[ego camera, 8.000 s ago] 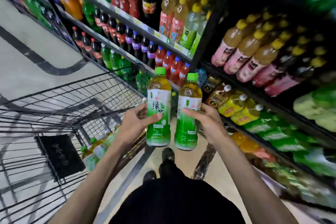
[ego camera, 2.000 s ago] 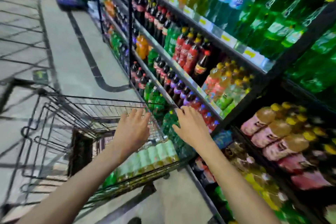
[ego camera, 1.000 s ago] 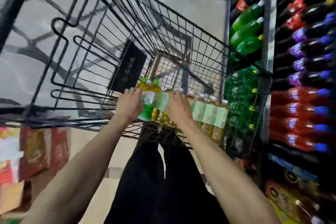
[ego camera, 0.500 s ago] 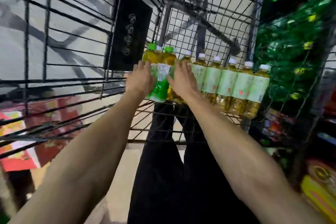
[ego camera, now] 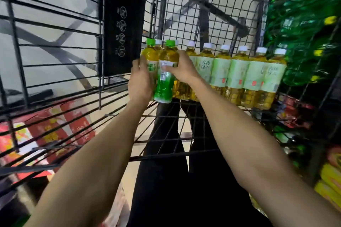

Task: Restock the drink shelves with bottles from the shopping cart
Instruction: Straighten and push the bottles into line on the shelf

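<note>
Inside the shopping cart point(ego camera: 55, 57), at the left end of its white-capped bottle row point(ego camera: 238, 72), two bottles stand near upright, caps up. The left hand point(ego camera: 141, 83) grips the left green-capped bottle point(ego camera: 150, 55); the right hand point(ego camera: 182, 70) grips the right green-capped bottle point(ego camera: 164, 84).

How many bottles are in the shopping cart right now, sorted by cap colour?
Green-capped bottles: 2, one gripped by the left hand, one by the right hand.
White-capped bottles: 8 caps showing, two of them partly hidden behind the green-capped ones.
Total: 10 in the cart.
</note>
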